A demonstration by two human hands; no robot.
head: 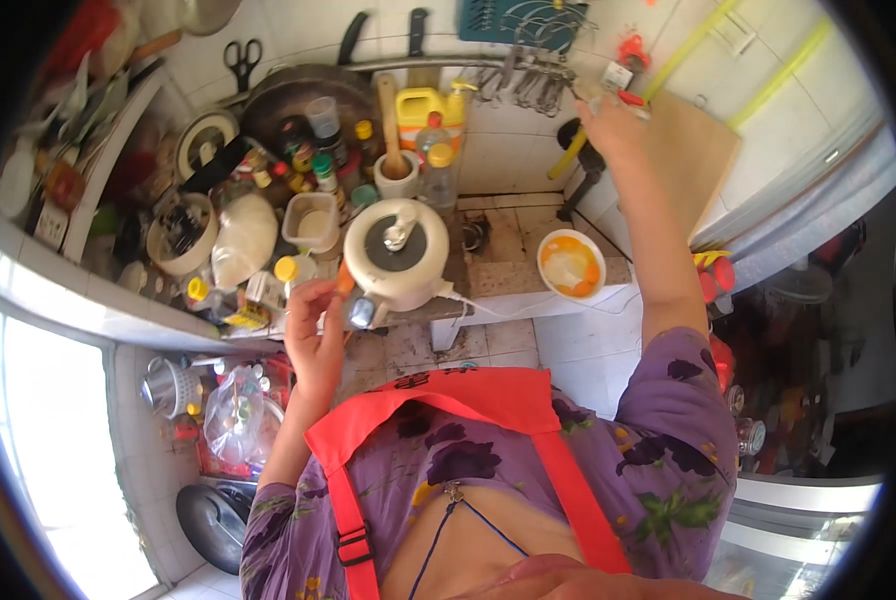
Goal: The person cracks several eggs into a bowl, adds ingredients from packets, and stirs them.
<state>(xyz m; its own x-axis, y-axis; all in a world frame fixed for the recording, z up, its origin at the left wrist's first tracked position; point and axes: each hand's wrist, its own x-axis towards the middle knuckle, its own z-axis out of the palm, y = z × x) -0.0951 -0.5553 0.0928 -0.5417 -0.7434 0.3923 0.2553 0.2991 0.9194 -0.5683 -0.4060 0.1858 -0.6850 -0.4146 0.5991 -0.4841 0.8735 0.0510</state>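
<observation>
My left hand (314,334) is raised at the counter's front edge, its thumb and fingers pinched on a small orange object (345,277). Just beyond stands a cream electric pot (434,281) with a dark glass lid (394,253) and a clear knob. At the upper right, my right hand (614,124) reaches to the wall, beside metal utensils (536,88) hanging from a rail. A small red item (631,97) shows at its fingers; I cannot tell whether they grip it. Below that arm sits a white bowl (602,279) holding egg yolks (586,286) and a pale substance (565,268).
Bottles, a plastic tub (311,225), a mortar (397,184) with a wooden pestle (389,120) and a stuffed bag (244,240) crowd the left counter. Yellow hoses (692,45) run down the wall near a cutting board (688,161). A white cable (485,306) crosses the counter's front.
</observation>
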